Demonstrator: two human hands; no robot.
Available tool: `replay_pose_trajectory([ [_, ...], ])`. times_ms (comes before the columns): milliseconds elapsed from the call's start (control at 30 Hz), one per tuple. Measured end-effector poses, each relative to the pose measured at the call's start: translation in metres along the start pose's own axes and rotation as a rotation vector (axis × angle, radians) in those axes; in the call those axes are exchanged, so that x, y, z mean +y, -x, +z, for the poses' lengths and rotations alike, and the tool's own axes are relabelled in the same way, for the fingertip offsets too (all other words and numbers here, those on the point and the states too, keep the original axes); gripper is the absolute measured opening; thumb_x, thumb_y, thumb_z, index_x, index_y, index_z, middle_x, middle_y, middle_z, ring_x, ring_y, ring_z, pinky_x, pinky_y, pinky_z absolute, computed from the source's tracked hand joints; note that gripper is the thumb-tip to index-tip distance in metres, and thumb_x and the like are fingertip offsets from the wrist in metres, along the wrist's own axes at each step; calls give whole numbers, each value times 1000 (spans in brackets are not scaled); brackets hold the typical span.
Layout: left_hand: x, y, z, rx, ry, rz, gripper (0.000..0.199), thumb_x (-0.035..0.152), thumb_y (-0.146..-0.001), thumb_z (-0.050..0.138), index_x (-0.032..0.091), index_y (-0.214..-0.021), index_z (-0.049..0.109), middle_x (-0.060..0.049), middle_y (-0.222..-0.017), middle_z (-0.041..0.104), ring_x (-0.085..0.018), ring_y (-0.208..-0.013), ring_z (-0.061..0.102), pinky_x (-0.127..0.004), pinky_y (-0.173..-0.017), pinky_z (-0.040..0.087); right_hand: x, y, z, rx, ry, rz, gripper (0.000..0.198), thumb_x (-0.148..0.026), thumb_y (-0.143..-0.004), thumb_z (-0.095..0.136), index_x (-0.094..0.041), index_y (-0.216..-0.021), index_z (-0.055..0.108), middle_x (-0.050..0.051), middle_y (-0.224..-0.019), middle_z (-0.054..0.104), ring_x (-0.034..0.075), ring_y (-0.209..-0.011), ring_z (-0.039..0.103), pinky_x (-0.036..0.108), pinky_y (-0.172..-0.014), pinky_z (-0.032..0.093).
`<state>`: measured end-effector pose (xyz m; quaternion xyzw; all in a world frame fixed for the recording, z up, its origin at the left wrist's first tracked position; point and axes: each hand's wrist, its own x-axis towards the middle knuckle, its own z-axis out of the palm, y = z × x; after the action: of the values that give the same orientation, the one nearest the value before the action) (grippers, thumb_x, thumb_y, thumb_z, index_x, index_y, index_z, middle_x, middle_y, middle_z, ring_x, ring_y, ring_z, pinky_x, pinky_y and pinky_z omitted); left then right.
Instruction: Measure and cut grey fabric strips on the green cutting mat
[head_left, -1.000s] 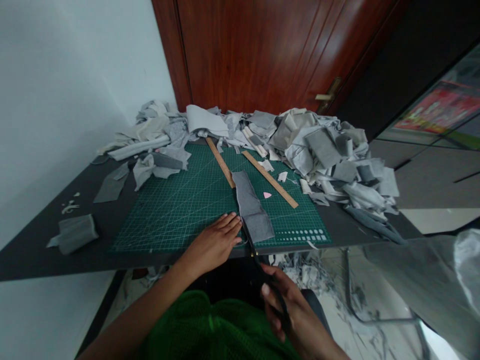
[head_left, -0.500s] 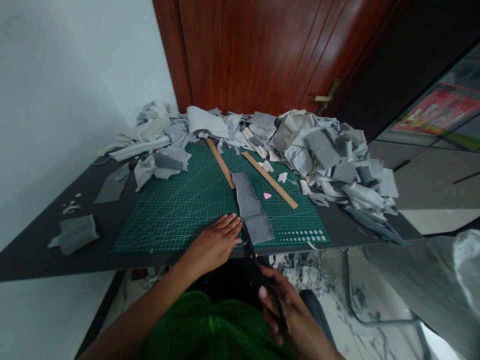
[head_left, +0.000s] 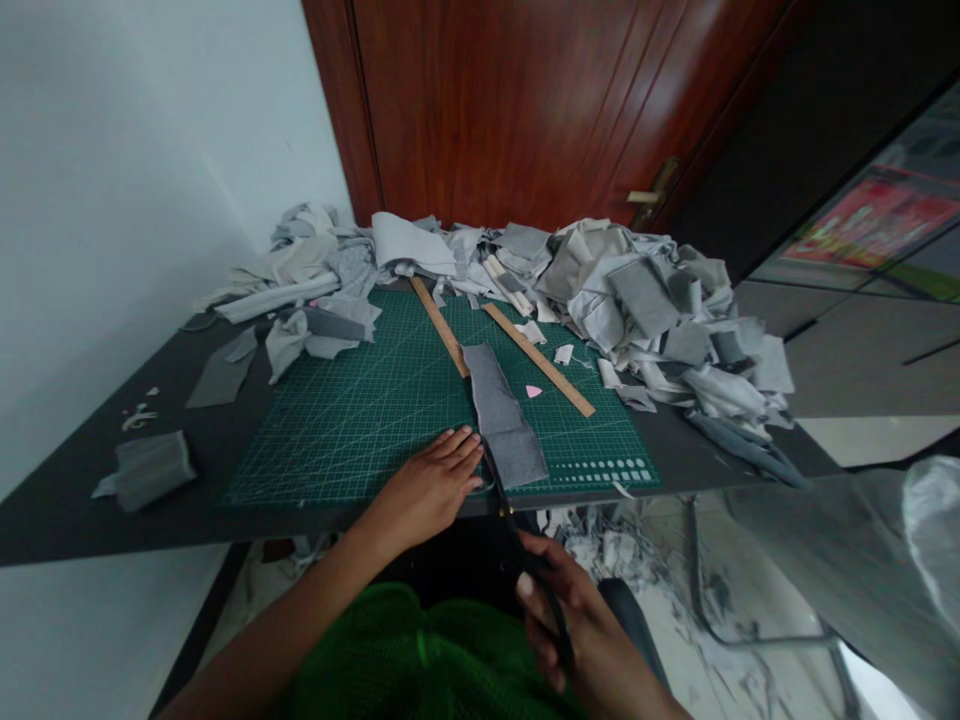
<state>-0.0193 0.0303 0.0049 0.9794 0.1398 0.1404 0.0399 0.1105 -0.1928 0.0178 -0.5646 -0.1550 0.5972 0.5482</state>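
Note:
A strip of grey fabric lies on the green cutting mat, reaching close to its front edge. My right hand grips the handles of black scissors just off the table's front edge. Their blades run forward along the strip's left side. My left hand rests flat on the mat with its fingers stretched out, the fingertips beside the blades and the fabric's left edge. Two wooden rulers lie beyond the hands, one on either side of the strip. A pink piece of chalk sits right of the fabric.
Heaps of grey and white fabric scraps line the table's back and right side. A folded grey piece lies at the left. Behind stands a wooden door. Scraps litter the floor, near a clear plastic bag at the right.
The view has shifted very slightly. Both hands, the scissors and the grey fabric strip stay in practically the same places.

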Motion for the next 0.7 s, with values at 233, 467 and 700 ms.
replay_pose_trajectory([
  [233, 1, 1, -1, 30, 42, 52, 45, 22, -107, 37, 11, -149, 49, -13, -159, 47, -23, -153, 34, -40, -124, 37, -4, 0, 1, -22, -27, 19, 76, -59, -79, 82, -23, -137, 48, -8, -72, 54, 2, -39, 36, 15, -34, 31],
  [467, -1, 4, 4, 38, 50, 64, 46, 20, -106, 39, 11, -149, 49, -15, -155, 51, -23, -149, 42, -40, -124, 37, -8, 0, 2, -26, -23, 19, 76, -61, -78, 82, -23, -135, 49, -9, -70, 51, 3, -41, 39, 15, -34, 31],
  [700, -1, 3, -2, 23, 61, 64, 44, 20, -105, 39, 9, -146, 53, -16, -153, 54, -23, -147, 45, -39, -123, 38, -11, 2, 4, -28, -69, 44, 81, -61, -76, 85, -22, -136, 47, -10, -69, 49, 2, -41, 35, 14, -34, 31],
])
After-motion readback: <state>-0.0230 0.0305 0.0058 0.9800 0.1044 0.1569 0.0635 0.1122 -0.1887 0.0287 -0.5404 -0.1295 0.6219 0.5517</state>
